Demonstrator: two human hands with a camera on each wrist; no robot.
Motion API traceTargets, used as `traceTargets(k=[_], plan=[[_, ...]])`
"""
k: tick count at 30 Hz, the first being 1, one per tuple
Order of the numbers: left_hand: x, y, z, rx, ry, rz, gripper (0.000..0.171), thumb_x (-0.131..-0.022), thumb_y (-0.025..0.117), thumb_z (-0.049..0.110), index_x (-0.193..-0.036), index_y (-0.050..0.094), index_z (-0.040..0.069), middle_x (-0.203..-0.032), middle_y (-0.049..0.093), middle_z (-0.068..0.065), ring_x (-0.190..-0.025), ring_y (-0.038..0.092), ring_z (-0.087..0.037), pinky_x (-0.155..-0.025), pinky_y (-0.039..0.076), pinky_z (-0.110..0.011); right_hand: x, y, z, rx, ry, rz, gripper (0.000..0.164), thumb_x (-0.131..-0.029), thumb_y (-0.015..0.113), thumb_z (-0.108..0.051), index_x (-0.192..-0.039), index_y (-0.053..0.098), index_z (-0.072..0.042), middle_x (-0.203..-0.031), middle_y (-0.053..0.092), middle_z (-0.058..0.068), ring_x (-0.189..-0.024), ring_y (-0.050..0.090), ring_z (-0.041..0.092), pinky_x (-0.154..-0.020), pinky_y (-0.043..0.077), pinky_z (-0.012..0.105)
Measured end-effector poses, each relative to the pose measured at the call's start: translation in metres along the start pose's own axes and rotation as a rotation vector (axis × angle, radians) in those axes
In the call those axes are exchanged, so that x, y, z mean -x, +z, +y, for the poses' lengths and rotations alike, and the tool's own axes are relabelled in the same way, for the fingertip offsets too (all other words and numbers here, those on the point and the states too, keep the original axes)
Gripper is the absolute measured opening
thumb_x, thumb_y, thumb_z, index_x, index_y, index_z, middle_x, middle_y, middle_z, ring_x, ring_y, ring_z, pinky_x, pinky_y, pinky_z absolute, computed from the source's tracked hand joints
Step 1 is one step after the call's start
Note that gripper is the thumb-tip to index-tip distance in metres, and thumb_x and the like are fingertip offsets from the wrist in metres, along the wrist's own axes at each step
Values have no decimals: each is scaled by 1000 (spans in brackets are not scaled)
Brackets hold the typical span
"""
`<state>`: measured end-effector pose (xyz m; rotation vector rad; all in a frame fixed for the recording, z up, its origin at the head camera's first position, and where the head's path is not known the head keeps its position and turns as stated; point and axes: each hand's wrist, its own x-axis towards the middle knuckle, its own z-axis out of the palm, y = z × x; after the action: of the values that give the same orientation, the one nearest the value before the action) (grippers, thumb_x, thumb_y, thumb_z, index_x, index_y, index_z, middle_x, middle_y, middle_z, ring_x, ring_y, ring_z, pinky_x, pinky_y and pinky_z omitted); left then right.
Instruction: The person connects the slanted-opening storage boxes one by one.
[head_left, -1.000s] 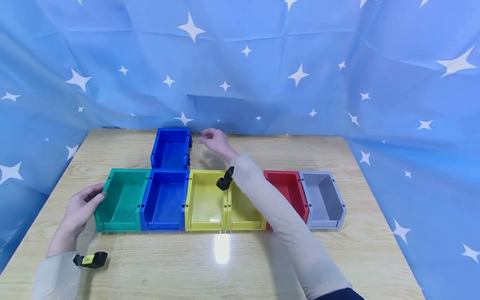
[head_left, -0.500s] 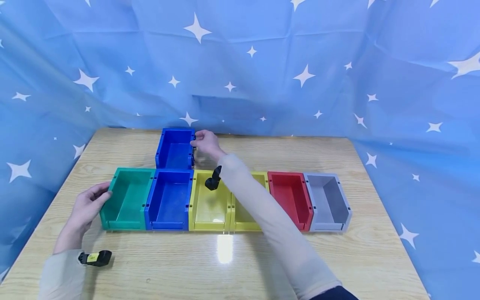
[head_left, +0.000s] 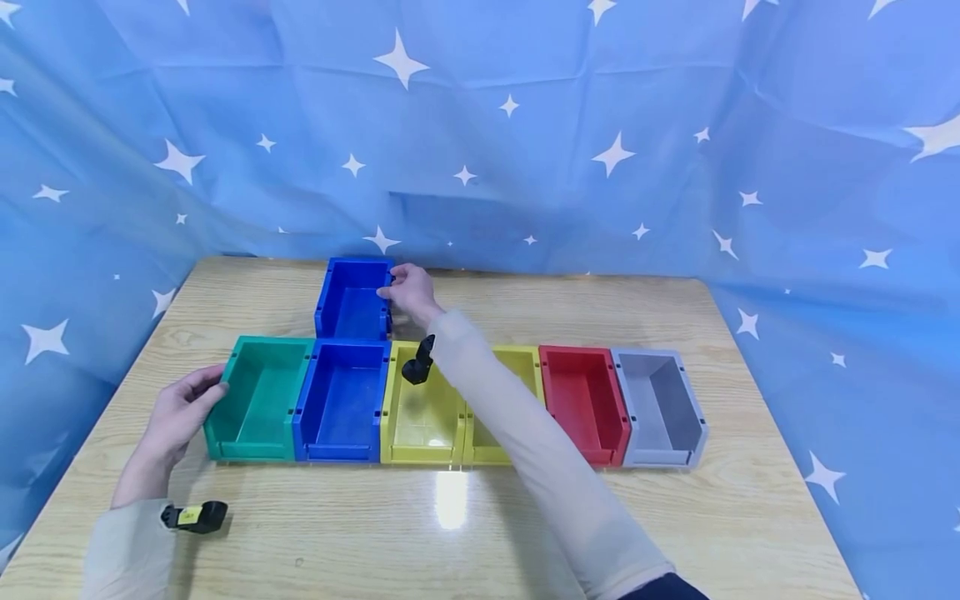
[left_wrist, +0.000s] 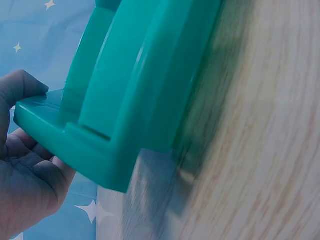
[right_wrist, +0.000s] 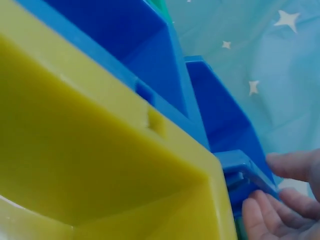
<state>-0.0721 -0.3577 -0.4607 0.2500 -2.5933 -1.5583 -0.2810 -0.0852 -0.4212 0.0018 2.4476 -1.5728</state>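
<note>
My left hand [head_left: 174, 417] grips the left wall of the green storage bin [head_left: 251, 452] at the left end of a row. In the left wrist view its thumb lies over the rim of the green bin [left_wrist: 150, 85] and the other fingers are outside. Behind the row stands a blue bin [head_left: 362, 262], directly behind the front blue bin [head_left: 337, 453]. My right hand [head_left: 412, 292] pinches the right wall of that rear bin. In the right wrist view, the right hand [right_wrist: 280, 215] has its thumb and fingers on either side of this wall.
Right of the front blue bin, the row continues with two yellow bins [head_left: 422, 456], a red bin [head_left: 607, 457] and a grey bin [head_left: 658, 457]. My right forearm crosses above the yellow bins. A starry blue curtain [head_left: 480, 217] hangs behind the wooden table [head_left: 337, 542].
My right hand has moved left from beside the rear blue bin and taken hold of its right wall. The left hand stays on the green bin. The head view has shifted slightly.
</note>
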Motion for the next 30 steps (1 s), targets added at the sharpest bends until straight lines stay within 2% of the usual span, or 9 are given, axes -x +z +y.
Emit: traceTargets(k=[10,18,30], plan=[[-1,0,-1,13,-2,-3,45,-98,48,18,-129,43,-14,-97,47,28,-90,46,11,-72,41,-5,1,7,1,-39,18,38,47,-79,74,-4,-121,54,-8,-98,58,4,-85,57,18,-73,52,27],[0,-1,-2,18,0,-1,44,-98,48,19,-128,45,-13,-97,48,29,-90,46,11,-72,40,-5,0,12,0,-59,79,89,37,-77,75,-3,-109,55,-6,-90,62,6,-74,59,19,-67,52,28],[0,-1,-3,21,11,7,43,-98,48,18,-128,45,-13,-98,47,30,-90,46,10,-72,40,-4,0,15,1,-140,125,165,29,-79,74,-6,-103,58,-7,-94,59,5,-81,55,20,-75,52,32]])
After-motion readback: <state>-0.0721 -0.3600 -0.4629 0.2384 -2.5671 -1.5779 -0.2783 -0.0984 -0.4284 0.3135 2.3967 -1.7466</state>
